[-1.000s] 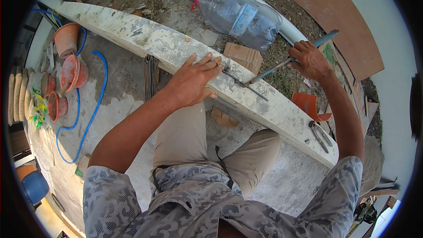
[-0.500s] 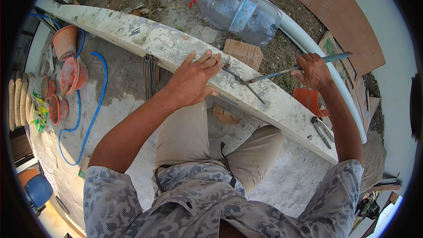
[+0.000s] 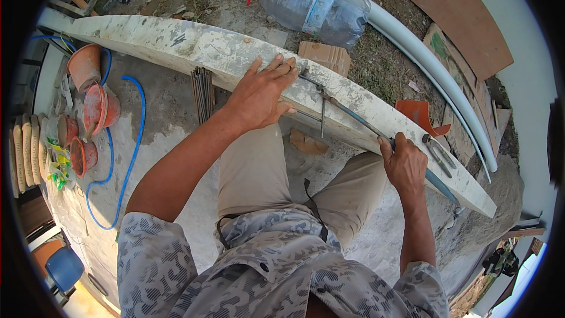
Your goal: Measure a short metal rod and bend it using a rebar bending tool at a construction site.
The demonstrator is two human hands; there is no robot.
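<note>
- The left hand (image 3: 262,95) lay flat, fingers spread, on the pale plank (image 3: 194,44).
- The right hand (image 3: 405,164) gripped a long metal bar (image 3: 359,120) lying along that plank.
- Concrete ground (image 3: 165,112) and a clear plastic bottle (image 3: 312,6) lay around.

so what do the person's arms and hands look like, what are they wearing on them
Both hands are bare: no gloves on the left hand or the right hand, and no watch or wristband shows. A ring may sit on a left finger, too small to be sure. The forearms are uncovered. Short sleeves in a grey camouflage-like pattern, part of the same shirt, end above the elbows.
</note>
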